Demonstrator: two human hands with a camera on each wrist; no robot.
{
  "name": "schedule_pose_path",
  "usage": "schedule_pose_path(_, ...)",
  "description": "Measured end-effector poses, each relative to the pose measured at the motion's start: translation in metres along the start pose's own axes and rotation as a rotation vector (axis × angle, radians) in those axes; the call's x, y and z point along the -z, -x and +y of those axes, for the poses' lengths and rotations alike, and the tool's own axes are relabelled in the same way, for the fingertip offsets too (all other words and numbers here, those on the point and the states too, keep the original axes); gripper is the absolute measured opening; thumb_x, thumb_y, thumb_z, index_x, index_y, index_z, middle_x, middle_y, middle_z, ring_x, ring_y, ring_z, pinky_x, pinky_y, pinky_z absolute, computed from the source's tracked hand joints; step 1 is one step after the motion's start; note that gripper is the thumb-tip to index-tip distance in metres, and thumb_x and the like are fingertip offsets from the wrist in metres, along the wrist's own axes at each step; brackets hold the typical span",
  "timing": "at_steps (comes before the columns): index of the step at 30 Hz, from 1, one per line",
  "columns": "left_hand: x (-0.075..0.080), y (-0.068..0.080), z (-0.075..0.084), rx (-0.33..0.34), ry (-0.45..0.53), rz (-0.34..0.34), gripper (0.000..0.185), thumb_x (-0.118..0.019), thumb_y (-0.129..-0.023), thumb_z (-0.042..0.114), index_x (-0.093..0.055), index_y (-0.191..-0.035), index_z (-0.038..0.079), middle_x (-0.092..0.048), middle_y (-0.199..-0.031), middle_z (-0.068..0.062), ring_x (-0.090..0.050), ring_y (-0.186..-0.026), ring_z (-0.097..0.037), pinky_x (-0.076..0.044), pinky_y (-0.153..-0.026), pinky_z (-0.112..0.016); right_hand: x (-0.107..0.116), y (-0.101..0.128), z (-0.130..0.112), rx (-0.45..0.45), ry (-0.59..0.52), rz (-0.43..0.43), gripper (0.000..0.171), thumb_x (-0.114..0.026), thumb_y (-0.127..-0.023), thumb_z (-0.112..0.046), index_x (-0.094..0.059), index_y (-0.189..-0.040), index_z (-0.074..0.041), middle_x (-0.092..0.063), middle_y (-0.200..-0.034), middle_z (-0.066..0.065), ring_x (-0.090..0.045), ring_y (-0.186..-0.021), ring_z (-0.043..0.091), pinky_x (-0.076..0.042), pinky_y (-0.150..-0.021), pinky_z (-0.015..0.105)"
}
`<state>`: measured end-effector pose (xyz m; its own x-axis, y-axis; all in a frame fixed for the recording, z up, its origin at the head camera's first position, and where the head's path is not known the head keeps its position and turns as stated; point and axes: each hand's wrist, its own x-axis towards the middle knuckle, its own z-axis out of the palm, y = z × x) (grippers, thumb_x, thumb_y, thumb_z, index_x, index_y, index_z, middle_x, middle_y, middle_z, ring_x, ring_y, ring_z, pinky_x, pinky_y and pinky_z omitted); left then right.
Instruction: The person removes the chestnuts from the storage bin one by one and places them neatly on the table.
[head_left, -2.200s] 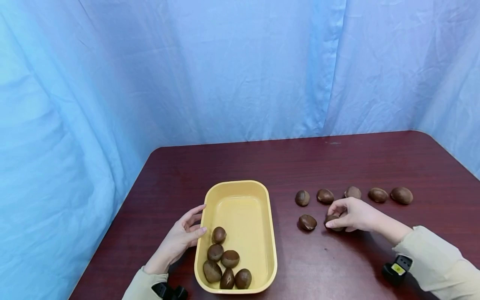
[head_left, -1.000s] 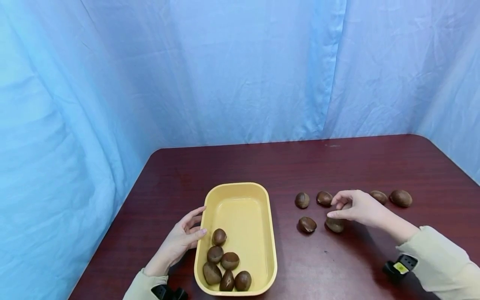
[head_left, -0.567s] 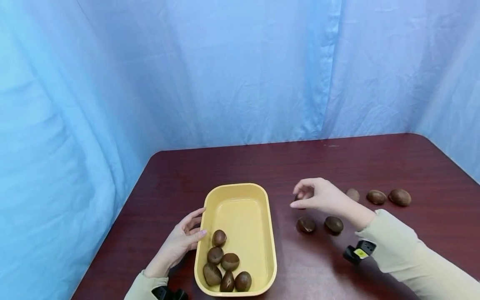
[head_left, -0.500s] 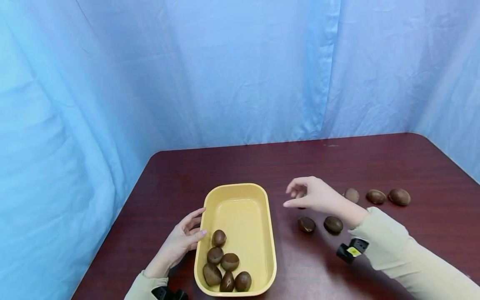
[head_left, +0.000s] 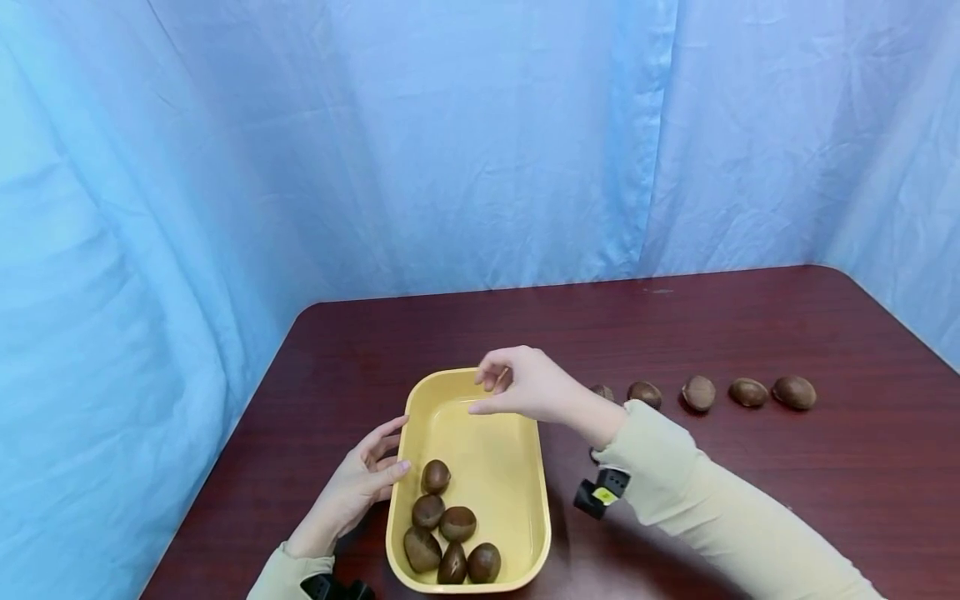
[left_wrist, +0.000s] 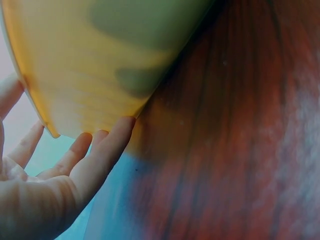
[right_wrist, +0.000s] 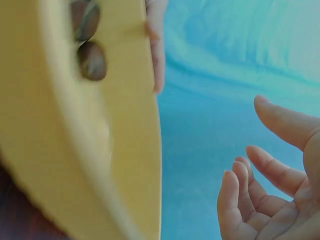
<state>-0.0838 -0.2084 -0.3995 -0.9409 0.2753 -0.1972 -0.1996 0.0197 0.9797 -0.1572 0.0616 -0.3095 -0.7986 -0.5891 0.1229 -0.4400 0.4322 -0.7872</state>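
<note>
A yellow tray [head_left: 546, 500] stands lengthwise on the table, with several brown chestnuts [head_left: 457, 523] gathered at its near left end. My left hand [head_left: 363, 475] rests against the tray's left side; in the left wrist view the fingertips [left_wrist: 127, 125] touch its outer wall. Above the far right part of the tray hovers my right hand [head_left: 528, 383], its fingers loosely bent. The right wrist view shows nothing between that hand's thumb and fingers [right_wrist: 230, 195]. More chestnuts [head_left: 698, 393] lie in a row on the table to the right, the leftmost partly behind the right forearm.
The dark red wooden table [head_left: 360, 350] has a blue curtain [head_left: 480, 150] behind it and at both sides. The right sleeve [head_left: 720, 500] crosses the table's front right and covers the spot where two nearer chestnuts lay.
My right hand has moved left from the chestnuts, past the far row, to above the tray. The left hand stays at the tray's side, and the chestnuts in the tray lie as before.
</note>
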Motion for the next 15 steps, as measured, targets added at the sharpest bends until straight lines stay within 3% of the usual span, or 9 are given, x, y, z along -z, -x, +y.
schedule_pose_path(9, 0.001, -0.001, -0.001, 0.014, -0.006, -0.001, 0.068, -0.057, -0.094, 0.008, -0.018, -0.150, 0.006, -0.028, -0.145, -0.029, -0.062, -0.103, -0.012, -0.055, -0.079, -0.033, -0.032, -0.025, -0.021, -0.042, -0.068, -0.017, 0.026, -0.078, -0.078, -0.024, -0.066, -0.094, -0.008, -0.062, -0.087, 0.004, -0.060, -0.076, 0.013, -0.050, -0.069, 0.023)
schedule_pose_path(15, 0.001, -0.002, -0.001, 0.010, -0.007, -0.003, 0.068, -0.057, -0.094, 0.007, -0.018, -0.150, 0.006, -0.030, -0.144, -0.027, -0.062, -0.101, -0.011, -0.055, -0.078, -0.031, -0.052, -0.032, -0.017, -0.120, -0.033, -0.111, 0.033, -0.079, -0.076, -0.027, -0.065, -0.101, -0.010, -0.063, -0.100, 0.006, -0.061, -0.084, 0.015, -0.051, -0.072, 0.026)
